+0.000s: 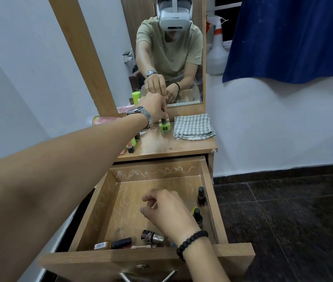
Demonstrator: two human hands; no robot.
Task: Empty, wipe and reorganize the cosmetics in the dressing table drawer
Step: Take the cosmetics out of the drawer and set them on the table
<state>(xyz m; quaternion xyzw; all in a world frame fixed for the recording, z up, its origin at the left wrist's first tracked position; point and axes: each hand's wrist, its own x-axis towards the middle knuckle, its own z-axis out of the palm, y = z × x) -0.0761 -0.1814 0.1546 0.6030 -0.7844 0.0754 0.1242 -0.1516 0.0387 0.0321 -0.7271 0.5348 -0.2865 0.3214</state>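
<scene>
Setting the square lime-green nail polish bottle (165,127) on the wooden table (181,144), left hand (155,106) fingers pinching its cap, should release gently (right hand (167,210), loosely curled, holds nothing).

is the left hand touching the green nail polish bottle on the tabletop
Touching. The head view shows the left hand with its fingers pinched round the dark cap of the green nail polish bottle, which stands upright on the dressing table top beside the checked cloth.

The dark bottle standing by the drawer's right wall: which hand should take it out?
The right hand: it hovers empty inside the drawer, beside that dark bottle. The left hand is busy gripping the green bottle on the tabletop.
</scene>
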